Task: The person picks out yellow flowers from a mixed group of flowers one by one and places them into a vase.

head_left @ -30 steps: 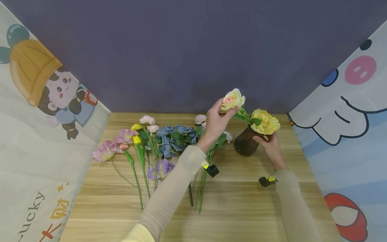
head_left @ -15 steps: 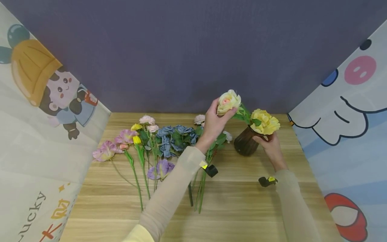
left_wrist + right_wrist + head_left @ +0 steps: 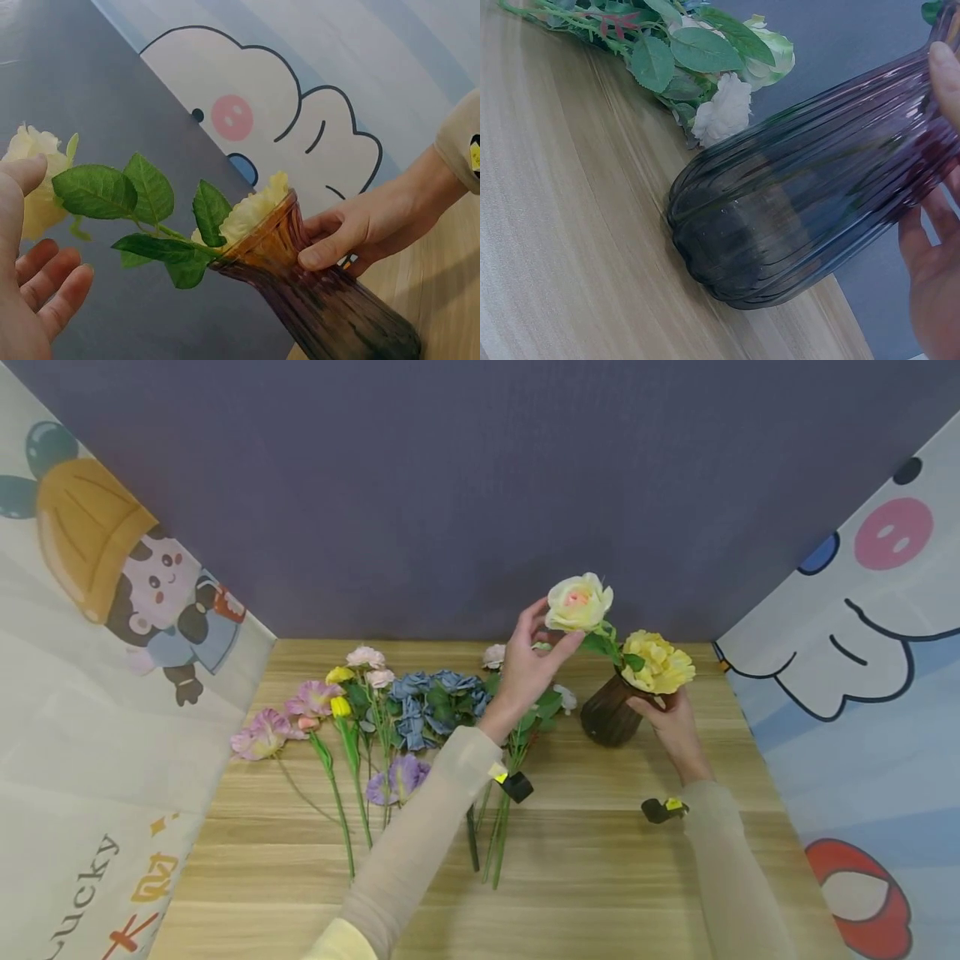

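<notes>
We have the right grip (image 3: 677,727) curled round the vase (image 3: 609,717), tilted on the desk (image 3: 592,868); our left grip (image 3: 525,670), fingers loosely spread, perhaps touches the cream rose (image 3: 579,600) leaning from the vase.

Plain slate-blue back wall (image 3: 420,485); cartoon-printed left panel (image 3: 75,710) and right panel (image 3: 885,785); light wood-grain tabletop (image 3: 600,877) between.

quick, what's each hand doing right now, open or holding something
Left hand: open, right by the cream rose.
Right hand: holding the vase near its neck.
</notes>
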A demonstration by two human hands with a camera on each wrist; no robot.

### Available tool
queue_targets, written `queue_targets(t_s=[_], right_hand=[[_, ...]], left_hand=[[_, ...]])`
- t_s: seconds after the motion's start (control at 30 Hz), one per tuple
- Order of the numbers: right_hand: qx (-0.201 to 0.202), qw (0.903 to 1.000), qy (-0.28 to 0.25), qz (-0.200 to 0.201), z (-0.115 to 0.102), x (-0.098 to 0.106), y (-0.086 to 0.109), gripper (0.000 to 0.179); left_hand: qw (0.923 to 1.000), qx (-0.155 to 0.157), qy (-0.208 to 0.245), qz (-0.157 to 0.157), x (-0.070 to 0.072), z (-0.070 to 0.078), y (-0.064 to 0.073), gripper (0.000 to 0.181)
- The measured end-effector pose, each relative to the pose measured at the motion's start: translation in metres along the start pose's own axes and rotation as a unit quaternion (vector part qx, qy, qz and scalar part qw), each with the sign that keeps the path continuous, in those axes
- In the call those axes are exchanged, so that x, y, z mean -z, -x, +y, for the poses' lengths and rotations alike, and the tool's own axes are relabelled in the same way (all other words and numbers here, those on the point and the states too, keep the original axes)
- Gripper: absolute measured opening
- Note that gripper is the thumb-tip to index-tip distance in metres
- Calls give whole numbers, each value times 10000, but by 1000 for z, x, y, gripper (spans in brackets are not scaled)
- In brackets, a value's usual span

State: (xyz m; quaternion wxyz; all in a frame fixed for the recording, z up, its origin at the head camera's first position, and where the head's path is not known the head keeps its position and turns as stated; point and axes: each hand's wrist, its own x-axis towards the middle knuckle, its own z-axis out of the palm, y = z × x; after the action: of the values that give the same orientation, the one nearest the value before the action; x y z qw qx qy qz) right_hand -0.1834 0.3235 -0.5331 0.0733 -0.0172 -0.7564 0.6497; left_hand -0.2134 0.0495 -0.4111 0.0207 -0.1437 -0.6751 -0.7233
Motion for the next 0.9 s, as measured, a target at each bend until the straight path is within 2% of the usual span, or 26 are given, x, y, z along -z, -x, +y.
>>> queue_targets(t_s=[0.23, 0.6, 0.9], right_hand=[[-10, 10000, 16, 44, -1, 0, 1, 78], [152, 9990, -393, -124, 1, 2, -2, 75], [-76, 9999, -124, -70, -1, 1, -1, 79]], left_hand=[[9999, 46, -149, -54, 8, -2, 6, 68], [9999, -40, -92, -17, 22, -9, 17, 55], [9998, -36, -158, 117, 34, -24, 30, 47]])
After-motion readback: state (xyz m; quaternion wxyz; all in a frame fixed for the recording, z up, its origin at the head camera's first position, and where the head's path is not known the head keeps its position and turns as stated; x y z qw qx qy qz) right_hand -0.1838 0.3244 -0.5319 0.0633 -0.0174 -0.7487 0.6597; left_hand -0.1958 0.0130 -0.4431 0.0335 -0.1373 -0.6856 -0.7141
